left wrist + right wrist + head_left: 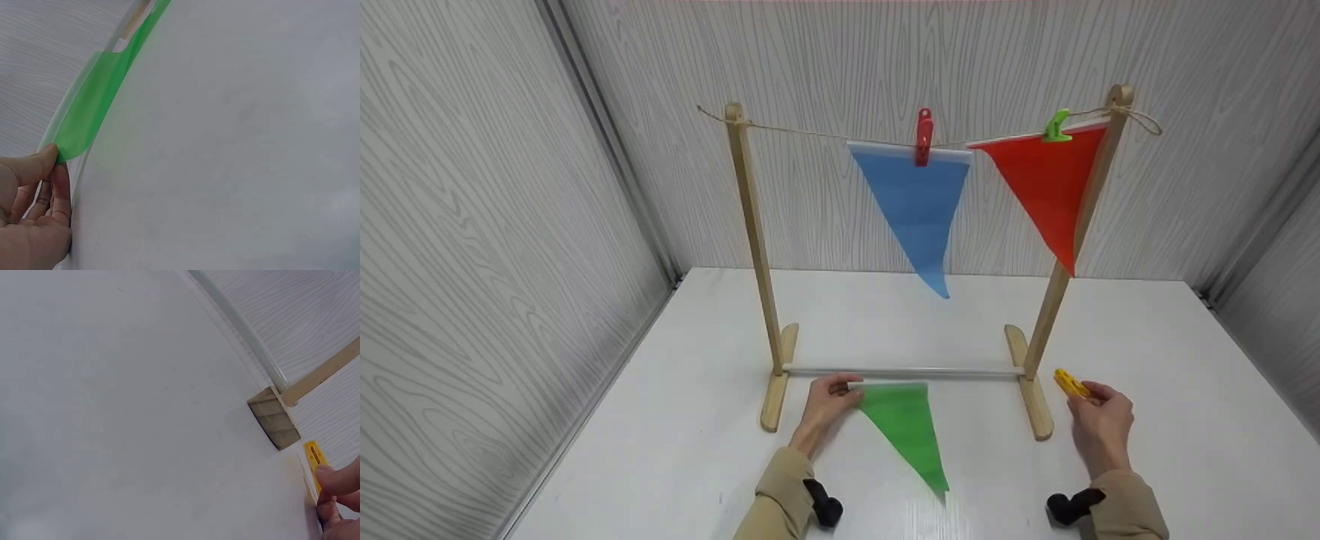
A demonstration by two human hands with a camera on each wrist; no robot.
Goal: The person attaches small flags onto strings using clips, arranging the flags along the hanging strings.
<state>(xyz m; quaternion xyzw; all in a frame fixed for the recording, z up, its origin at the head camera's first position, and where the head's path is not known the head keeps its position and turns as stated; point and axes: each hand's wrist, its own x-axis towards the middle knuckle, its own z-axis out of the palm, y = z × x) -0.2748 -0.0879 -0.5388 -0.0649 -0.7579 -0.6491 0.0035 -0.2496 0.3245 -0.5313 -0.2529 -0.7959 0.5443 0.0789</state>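
Three pennants and three pegs: left hand pinches the green pennant, right hand pinches the yellow peg.

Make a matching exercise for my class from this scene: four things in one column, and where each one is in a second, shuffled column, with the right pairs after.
Things
1. blue pennant
2. red pennant
3. green pennant
4. yellow peg

Places
A. pinched in the right hand, near the stand's right foot
B. on the string, under the green peg
C. flat on the table, its corner pinched by the left hand
D. on the string, under the red peg

Pairs: 1-D, 2-B, 3-C, 4-A
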